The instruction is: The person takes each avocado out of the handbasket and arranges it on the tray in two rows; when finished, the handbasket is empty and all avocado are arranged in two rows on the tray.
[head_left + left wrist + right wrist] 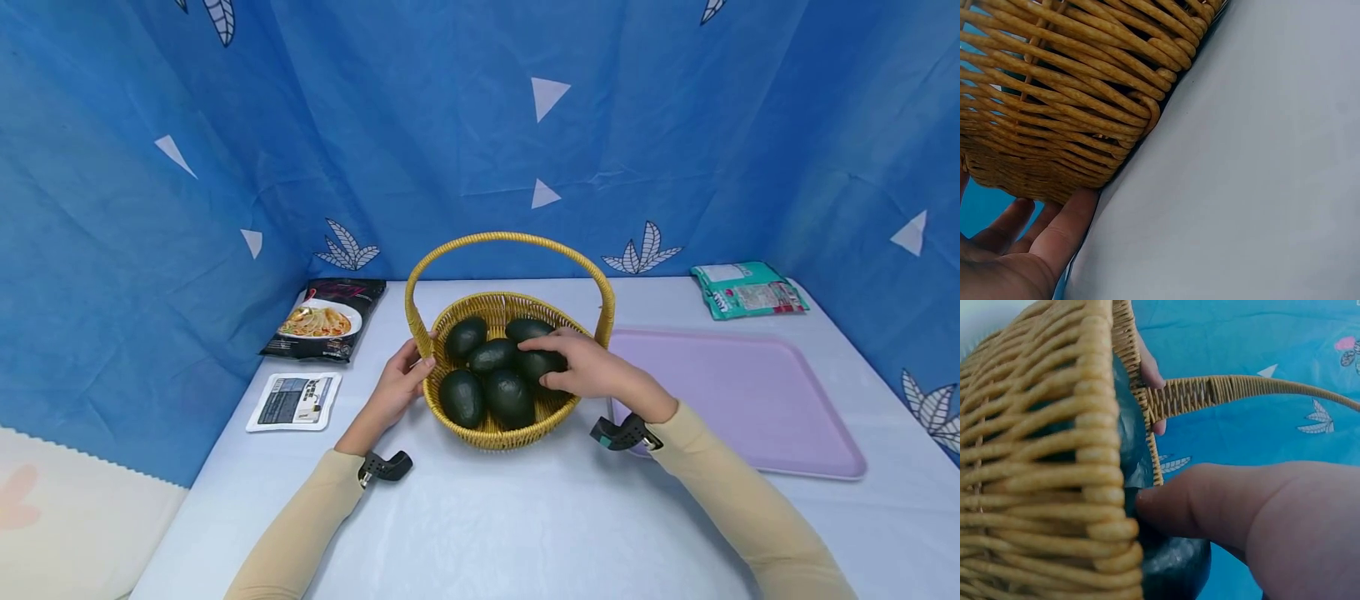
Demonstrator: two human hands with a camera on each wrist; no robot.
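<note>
Several dark green avocados (510,398) lie in a yellow woven basket (504,443) with a tall arched handle (510,237). My left hand (397,382) grips the basket's left side at the foot of the handle; in the left wrist view its fingers (1063,234) lie against the weave. Inside the basket's right half, my right hand (588,364) curls its thumb and fingers round one avocado (538,365), which still sits among the others. The right wrist view shows the thumb (1194,497) against dark avocado skin, partly hidden by the basket wall (1041,487).
To the right lies a purple tray (735,400), with a teal packet (750,290) behind it. A black food bag (326,319) and a white flat pack (295,402) lie at the left. Blue cloth (480,125) hangs behind the white table (480,533).
</note>
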